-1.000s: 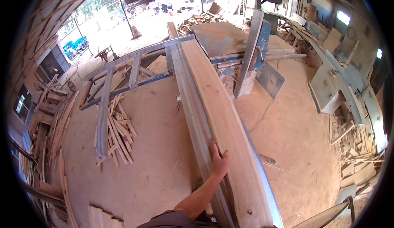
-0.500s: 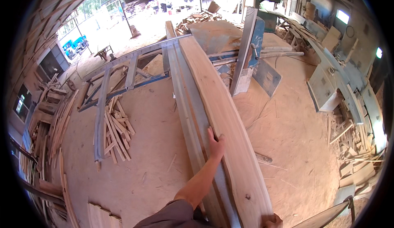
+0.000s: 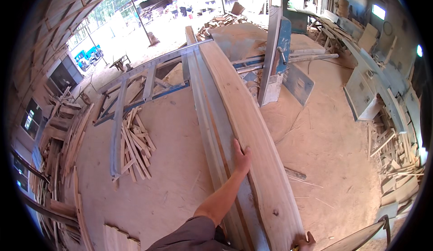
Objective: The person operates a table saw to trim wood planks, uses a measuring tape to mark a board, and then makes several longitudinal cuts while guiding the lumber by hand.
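A long, pale wooden plank [image 3: 257,138] with a wavy left edge and a small dark knot lies lengthwise on a long metal rail bed [image 3: 209,133]. My left hand [image 3: 242,160] grips the plank's left edge, its thumb on the top face and its fingers along the side. At the near right corner of the plank is my right hand [image 3: 306,243], partly cut off by the lower rim. A small yellow and dark thing [image 3: 295,248] shows at that hand, too little of it to name. Beyond stands a blue saw machine [image 3: 283,43] with an upright grey board-like panel [image 3: 270,54].
To the left is a metal frame [image 3: 149,81] with a heap of wood strips [image 3: 135,147] beside it. Stacked boards [image 3: 56,138] line the left wall. A metal bench [image 3: 361,99] and scrap wood [image 3: 399,178] stand at right. A curved board edge [image 3: 358,237] juts in at lower right.
The view has shifted slightly, moving the scene right. My right hand's fingers have lifted apart, and the yellow thing now shows beneath them. My left hand keeps its place on the plank.
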Available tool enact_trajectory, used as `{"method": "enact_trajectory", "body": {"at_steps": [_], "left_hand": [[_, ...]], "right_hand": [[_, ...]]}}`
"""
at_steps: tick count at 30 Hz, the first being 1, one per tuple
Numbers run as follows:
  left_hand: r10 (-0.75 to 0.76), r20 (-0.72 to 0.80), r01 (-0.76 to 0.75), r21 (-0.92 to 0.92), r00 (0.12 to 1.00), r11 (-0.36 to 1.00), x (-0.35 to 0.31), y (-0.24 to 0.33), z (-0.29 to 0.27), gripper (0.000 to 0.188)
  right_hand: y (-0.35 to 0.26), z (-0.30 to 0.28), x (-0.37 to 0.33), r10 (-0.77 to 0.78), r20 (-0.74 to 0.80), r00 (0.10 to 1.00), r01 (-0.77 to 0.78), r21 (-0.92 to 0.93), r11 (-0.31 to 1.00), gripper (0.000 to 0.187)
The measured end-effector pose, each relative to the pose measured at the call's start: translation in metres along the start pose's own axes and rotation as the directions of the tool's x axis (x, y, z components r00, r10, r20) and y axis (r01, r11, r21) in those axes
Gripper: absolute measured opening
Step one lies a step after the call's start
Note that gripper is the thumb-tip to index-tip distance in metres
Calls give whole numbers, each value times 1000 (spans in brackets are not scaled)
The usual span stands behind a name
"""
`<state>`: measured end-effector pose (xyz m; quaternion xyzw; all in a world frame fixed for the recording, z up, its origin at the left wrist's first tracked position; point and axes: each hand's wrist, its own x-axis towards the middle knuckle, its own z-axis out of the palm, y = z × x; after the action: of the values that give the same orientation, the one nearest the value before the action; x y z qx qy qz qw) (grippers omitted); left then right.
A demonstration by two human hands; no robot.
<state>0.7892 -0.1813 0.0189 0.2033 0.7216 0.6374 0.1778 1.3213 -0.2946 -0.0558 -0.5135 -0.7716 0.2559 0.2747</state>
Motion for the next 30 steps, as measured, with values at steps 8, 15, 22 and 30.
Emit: {"method": "enact_trajectory", "body": {"at_steps": [8, 15, 22, 30], "left_hand": [[-47, -4, 46, -61, 999, 997, -17, -6, 5, 82], [-82, -45, 72, -195, 996, 978, -18, -8, 8, 83], [-133, -3, 128, -258, 991, 958, -27, 18, 8, 86], [-84, -67, 60, -310, 994, 949, -18, -15, 7, 85]], "right_hand": [[-5, 4, -15, 345, 35, 938, -346, 176, 922, 13], [-55, -55, 39, 495, 765, 411, -865, 499, -53, 15], [46, -56, 38, 13, 898, 439, -893, 435, 120, 38], [-69, -65, 44, 467, 695, 546, -836, 492, 245, 27]]}}
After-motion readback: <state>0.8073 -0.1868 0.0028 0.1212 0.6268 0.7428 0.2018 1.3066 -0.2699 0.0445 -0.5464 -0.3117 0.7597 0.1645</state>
